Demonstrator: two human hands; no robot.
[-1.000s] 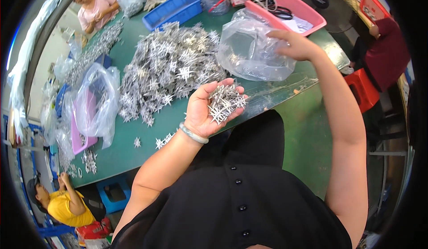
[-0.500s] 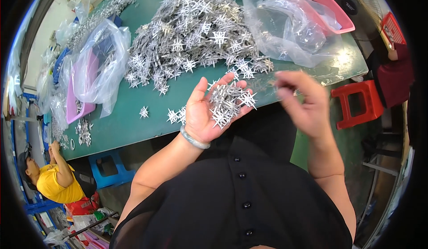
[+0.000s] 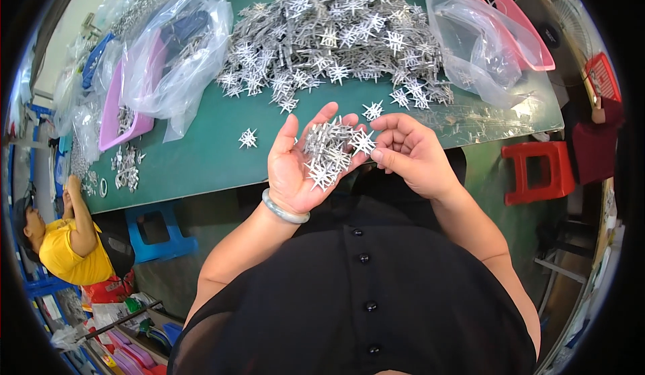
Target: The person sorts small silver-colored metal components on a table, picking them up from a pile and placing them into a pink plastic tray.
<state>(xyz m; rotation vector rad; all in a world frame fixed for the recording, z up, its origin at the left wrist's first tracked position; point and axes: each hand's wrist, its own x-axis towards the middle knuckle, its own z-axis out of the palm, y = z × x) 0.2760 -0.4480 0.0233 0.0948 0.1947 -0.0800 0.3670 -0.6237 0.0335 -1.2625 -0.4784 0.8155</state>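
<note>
My left hand is palm up, fingers slightly curled, cupping a heap of small silver star-shaped metal pieces. A bangle circles that wrist. Beside the heap, my right hand has its thumb and forefinger drawn together at the edge of one star-shaped piece by the left fingertips. Beyond both hands rises a big pile of the same pieces on the green table. One loose star lies left of my left hand, and another lies just beyond the hands.
A pink-purple bin with a clear plastic bag stands left of the pile. At right lie another clear bag and a pink tray. Red and blue stools flank the table. A co-worker in yellow sits at left.
My right hand has come in from the right to the heap in my left palm, its fingers closing at a star. The view has shifted, so the pile now appears farther right.
</note>
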